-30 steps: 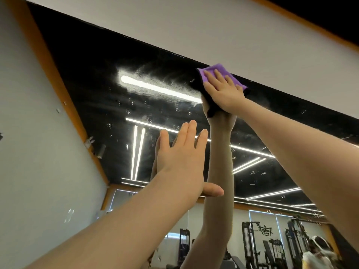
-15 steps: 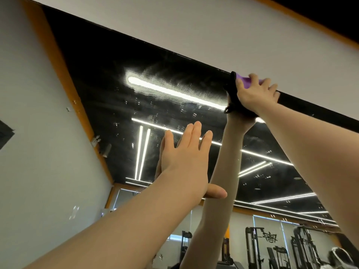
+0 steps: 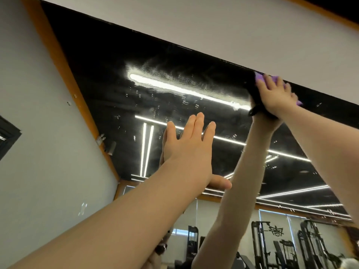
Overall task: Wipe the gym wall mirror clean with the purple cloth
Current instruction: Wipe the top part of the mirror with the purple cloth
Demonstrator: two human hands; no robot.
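At the far left stood a pale grey side wall, with a dark framed panel cut off by the picture's edge. An orange trim strip ran down the corner where that wall met the mirror. The upper glass showed a dark reflected ceiling with bright light strips; a hazy, streaked patch of wet smear spread around the longest strip, and small droplets speckled the glass below it.

Toward the middle, the left hand lay flat against the mirror, fingers straight and close together, thumb out to the side, holding nothing. Its reflection met it at the glass. Open glass lay to its left as far as the orange trim.

Further right, the right hand pressed the purple cloth against the mirror, right at its top edge (only slivers of purple showed past the fingers). The fingers lay spread over the cloth, not curled round it, so the grip was a flat press. Above that edge ran a plain white wall band, leaving no glass higher up. Dark glass went on to the right of the cloth as far as the frame edge.

At the lower right, the mirror reflected gym machines.
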